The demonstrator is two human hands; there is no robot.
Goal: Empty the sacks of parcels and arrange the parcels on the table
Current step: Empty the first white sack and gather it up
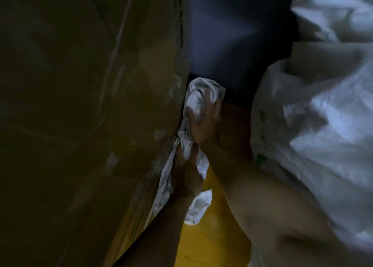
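Two hands meet in the narrow gap at the middle of the head view, both clamped on one crumpled white sack (194, 103) that is squeezed against the side of a large cardboard box (90, 105). The right hand (203, 123) is higher, its fingers spread and curled over the bunched top of the sack. The left hand (188, 177) is just below it, gripping a twisted fold of the same material, with its fingertips buried in the creases and hard to tell apart. The sack runs down along the box edge, partly pinched behind it, and a loose end hangs out below the left wrist. Whether anything is inside the sack cannot be told. The box fills the whole left half of the view and is cut off at the top, left and bottom; strips of clear tape glint faintly on its dim brown face. On the right, a heap of pale woven sacks (323, 125) rises past the frame edge, and the right forearm passes close against it. Green marks on the heap's near side are too blurred to read. Beneath the arms lies a yellow surface (205, 236), seen only as a wedge between box and forearm, so what it belongs to is unclear. Behind the hands stands a dark bluish panel (232, 34) with a weak streak of light across it. The whole scene is very dim.
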